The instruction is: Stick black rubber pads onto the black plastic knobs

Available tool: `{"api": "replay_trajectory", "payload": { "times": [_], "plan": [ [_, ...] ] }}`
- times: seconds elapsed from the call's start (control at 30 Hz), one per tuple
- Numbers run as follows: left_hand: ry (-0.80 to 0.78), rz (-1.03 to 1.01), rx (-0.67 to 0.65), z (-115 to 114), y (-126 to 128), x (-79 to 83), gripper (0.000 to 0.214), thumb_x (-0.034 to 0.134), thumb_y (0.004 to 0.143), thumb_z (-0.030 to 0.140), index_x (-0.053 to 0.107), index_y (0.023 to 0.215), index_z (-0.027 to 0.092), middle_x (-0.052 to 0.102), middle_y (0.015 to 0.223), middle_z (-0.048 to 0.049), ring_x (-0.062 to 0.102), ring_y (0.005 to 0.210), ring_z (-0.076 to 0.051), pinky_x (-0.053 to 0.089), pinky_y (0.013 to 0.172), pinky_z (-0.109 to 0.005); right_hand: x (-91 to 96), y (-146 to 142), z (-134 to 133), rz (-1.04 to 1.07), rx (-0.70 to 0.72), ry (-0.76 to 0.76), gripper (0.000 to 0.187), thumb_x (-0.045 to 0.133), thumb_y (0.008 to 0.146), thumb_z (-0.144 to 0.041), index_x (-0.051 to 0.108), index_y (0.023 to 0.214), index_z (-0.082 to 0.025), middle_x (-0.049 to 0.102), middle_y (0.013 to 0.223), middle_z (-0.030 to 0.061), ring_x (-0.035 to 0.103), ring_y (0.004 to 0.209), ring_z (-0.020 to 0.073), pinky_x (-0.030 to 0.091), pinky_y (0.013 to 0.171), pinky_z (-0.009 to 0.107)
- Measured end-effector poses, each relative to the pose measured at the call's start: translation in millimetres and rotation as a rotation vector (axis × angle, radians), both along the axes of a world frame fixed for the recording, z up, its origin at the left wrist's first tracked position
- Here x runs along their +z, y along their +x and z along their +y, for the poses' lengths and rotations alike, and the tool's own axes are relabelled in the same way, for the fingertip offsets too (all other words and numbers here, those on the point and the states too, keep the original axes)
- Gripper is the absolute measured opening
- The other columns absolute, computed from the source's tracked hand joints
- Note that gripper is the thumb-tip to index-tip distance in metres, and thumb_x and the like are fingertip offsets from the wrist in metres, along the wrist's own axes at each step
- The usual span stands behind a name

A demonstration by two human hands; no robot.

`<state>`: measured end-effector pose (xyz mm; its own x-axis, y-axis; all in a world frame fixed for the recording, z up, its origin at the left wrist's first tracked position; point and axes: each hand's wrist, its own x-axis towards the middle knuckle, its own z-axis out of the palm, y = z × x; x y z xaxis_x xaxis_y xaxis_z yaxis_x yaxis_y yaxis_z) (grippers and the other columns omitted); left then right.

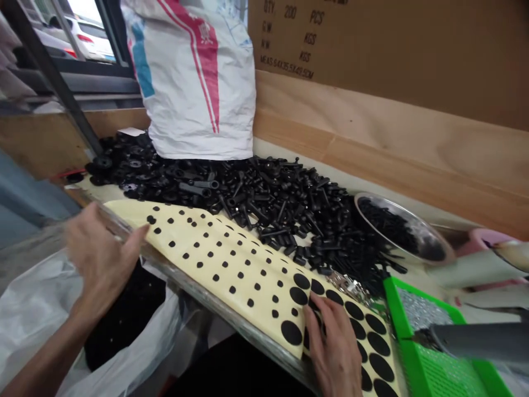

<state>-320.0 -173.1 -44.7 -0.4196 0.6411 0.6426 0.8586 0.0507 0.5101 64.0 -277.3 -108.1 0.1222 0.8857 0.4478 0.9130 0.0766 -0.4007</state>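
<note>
Cream backing sheet [231,264] front and centre, lying slantwise along the near edge of the table [355,179], with rows of small black dots [206,248] across most of it and large black dots [372,331] crowded at its right end.

Left hand [99,253] is at the far-left end of the sheet, fingers spread and loose, thumb tip just touching the corner. It's blurred, so how firmly it presses is anyone's guess.

Right hand [334,353] is down on the large dots, fingertips bent onto them. Whether a dot is nipped between the fingers or only pressed under them, I cannot tell. The hands sit well apart, one at each end.

Just behind the sheet is a big pile of black parts [264,204], touching its far edge. A metal bowl [405,231] of dark bits sits to the right, a green tray [438,364] near the right hand, a white sack [194,82] at the back, and a plastic bag [49,309] hangs below the left hand.

Risks, as I judge them: with only a thumb on the left end, any tug at the right could skid the whole sheet or curl it off the edge toward the bag. A dot lifted carelessly could fold on itself, and a nudge backward would shove the sheet into the pile and scatter parts.
</note>
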Motion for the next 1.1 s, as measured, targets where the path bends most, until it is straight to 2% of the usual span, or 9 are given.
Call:
{"api": "replay_trajectory", "payload": {
  "times": [0.07, 0.13, 0.17, 0.27, 0.4, 0.53, 0.7, 0.87, 1.1],
  "plan": [
    [0.062, 0.141, -0.109, -11, 39, 2.9, 0.062, 0.065, 0.082, 0.04, 0.043, 0.134, 0.016, 0.051, 0.13, -0.0133, 0.042, 0.123, -0.036, 0.033, 0.105, -0.056, 4.4, 4, 14, -0.025, -0.019, -0.001, 0.041, 0.041, 0.096, -0.042, 0.062, 0.114, -0.013, 0.06, 0.106, 0.0148, 0.056, 0.098, 0.0271, 0.045, 0.088, 0.043],
    [-0.057, 0.167, -0.6, -23, 93, 0.8, 0.034, 0.051, 0.091, 0.024, 0.051, 0.125, 0.022, 0.056, 0.121, -0.0079, 0.049, 0.117, -0.027, 0.039, 0.103, -0.045, 10.2, 6, 29, -0.044, -0.013, -0.024, 0.041, 0.038, 0.097, -0.042, 0.065, 0.106, -0.013, 0.061, 0.097, 0.014, 0.056, 0.09, 0.0265, 0.045, 0.084, 0.043],
    [-0.201, 0.206, -0.834, -28, 122, -2.1, 0.032, 0.045, 0.093, 0.018, 0.054, 0.123, 0.026, 0.053, 0.125, -0.0063, 0.047, 0.118, -0.025, 0.041, 0.1, -0.043, 12.7, 7, 35, -0.05, -0.002, -0.038, 0.04, 0.038, 0.097, -0.042, 0.066, 0.101, -0.014, 0.061, 0.092, 0.0129, 0.056, 0.087, 0.0265, 0.045, 0.082, 0.043],
    [-0.446, 0.351, -1.136, -34, 195, -14.0, 0.037, 0.045, 0.092, 0.013, 0.053, 0.124, 0.028, 0.054, 0.119, -0.0065, 0.049, 0.109, -0.024, 0.044, 0.092, -0.042, 16.1, 11, 47, -0.043, 0.013, -0.063, 0.034, 0.042, 0.095, -0.04, 0.066, 0.092, -0.017, 0.061, 0.085, 0.0104, 0.055, 0.084, 0.0272, 0.044, 0.078, 0.043],
    [-0.496, 0.499, -1.147, -26, 230, -22.4, 0.035, 0.046, 0.09, 0.011, 0.053, 0.122, 0.023, 0.056, 0.107, -0.0083, 0.048, 0.098, -0.025, 0.041, 0.087, -0.044, 14.0, 13, 48, 0.02, 0.006, -0.076, 0.023, 0.044, 0.094, -0.033, 0.062, 0.09, -0.019, 0.062, 0.086, 0.0078, 0.056, 0.082, 0.0239, 0.045, 0.076, 0.039],
    [-0.484, 0.565, -1.147, -18, 229, -22.8, 0.034, 0.048, 0.091, 0.013, 0.052, 0.123, 0.023, 0.055, 0.108, -0.0087, 0.047, 0.1, -0.025, 0.038, 0.086, -0.043, 11.9, 13, 47, 0.075, 0.018, -0.09, 0.018, 0.044, 0.094, -0.029, 0.059, 0.087, -0.021, 0.06, 0.086, 0.0055, 0.057, 0.08, 0.0213, 0.046, 0.074, 0.036],
    [-0.475, 0.612, -1.146, -15, 232, -30.1, 0.032, 0.046, 0.093, 0.02, 0.051, 0.124, 0.023, 0.055, 0.111, -0.0093, 0.047, 0.098, -0.027, 0.037, 0.083, -0.045, 9.9, 15, 46, 0.124, 0.011, -0.073, 0.021, 0.044, 0.095, -0.032, 0.058, 0.103, -0.019, 0.059, 0.095, 0.0085, 0.057, 0.08, 0.0201, 0.047, 0.07, 0.034],
    [-0.462, 0.645, -1.117, -15, 233, -32.1, 0.032, 0.047, 0.093, 0.022, 0.051, 0.124, 0.023, 0.056, 0.109, -0.0096, 0.047, 0.096, -0.027, 0.036, 0.082, -0.044, 11.5, 15, 45, 0.146, 0.067, -0.103, 0.02, 0.043, 0.095, -0.03, 0.06, 0.088, -0.021, 0.057, 0.083, 0.005, 0.055, 0.077, 0.0196, 0.045, 0.073, 0.035],
    [-0.434, 0.671, -1.14, -15, 233, -26.9, 0.025, 0.044, 0.094, 0.019, 0.054, 0.117, 0.022, 0.058, 0.105, -0.0083, 0.05, 0.092, -0.026, 0.037, 0.079, -0.043, 24.9, 26, 42, 0.228, 0.244, -0.221, 0.013, 0.047, 0.093, -0.026, 0.055, 0.083, -0.023, 0.059, 0.088, 0.0019, 0.057, 0.08, 0.0164, 0.045, 0.073, 0.029]
  ]
}}
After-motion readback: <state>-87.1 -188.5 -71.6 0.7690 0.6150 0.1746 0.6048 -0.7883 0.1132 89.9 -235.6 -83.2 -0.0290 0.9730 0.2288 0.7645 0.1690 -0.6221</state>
